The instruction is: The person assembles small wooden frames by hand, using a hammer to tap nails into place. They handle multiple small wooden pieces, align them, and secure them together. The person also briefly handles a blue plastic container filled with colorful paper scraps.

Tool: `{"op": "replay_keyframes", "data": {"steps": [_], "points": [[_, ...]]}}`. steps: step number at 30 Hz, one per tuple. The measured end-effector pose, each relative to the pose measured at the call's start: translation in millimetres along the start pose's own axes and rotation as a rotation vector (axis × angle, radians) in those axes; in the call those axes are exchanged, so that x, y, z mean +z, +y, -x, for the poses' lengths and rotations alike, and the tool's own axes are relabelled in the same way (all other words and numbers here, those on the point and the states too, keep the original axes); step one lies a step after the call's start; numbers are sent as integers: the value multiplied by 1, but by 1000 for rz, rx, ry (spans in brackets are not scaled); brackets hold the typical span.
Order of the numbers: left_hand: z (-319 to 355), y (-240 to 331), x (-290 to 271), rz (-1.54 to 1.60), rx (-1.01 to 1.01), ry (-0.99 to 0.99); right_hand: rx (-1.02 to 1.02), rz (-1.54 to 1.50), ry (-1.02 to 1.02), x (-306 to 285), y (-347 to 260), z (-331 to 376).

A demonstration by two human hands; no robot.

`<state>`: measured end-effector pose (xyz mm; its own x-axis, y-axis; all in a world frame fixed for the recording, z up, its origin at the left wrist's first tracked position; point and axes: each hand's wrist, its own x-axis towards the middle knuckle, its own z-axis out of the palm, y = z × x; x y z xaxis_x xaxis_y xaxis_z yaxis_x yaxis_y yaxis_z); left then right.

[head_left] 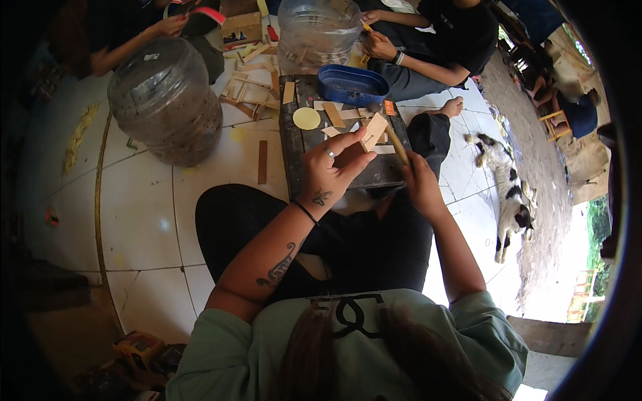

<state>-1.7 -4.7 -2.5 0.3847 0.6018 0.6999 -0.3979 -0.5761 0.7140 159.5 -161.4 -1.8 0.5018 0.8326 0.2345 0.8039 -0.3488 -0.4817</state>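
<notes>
My left hand (pixel 331 170) holds a small flat light-wood piece (pixel 374 131) pinched between thumb and fingers, raised over a dark wooden board (pixel 292 140). My right hand (pixel 420 180) grips a thin brown stick (pixel 399 147) whose tip points up toward the wood piece. On the board lie a pale yellow disc (pixel 307 118), several small wood offcuts (pixel 334 114) and a blue oval tray (pixel 352 85). My legs in black trousers stretch under the board.
Two big clear plastic water jugs (pixel 166 100) (pixel 317 30) stand on the white tiled floor. Wood strips (pixel 249 87) lie scattered between them. Other people sit at the far side, their hands busy. A black-and-white cat (pixel 505 184) lies to the right.
</notes>
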Motion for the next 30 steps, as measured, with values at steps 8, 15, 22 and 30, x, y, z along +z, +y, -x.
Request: {"op": "replay_keyframes", "data": {"steps": [8,15,22,30], "points": [[0,-2,2,50,-7,6,174,-467,-253,-108,-84,56],[2,-6,2,28,10,29,-6,-113,-149,-125,-115,58],[1,-8,3,29,8,64,-61,-26,-215,-128,-117,55],[1,-8,0,32,16,44,-17,-69,-178,-126,-119,53]]}}
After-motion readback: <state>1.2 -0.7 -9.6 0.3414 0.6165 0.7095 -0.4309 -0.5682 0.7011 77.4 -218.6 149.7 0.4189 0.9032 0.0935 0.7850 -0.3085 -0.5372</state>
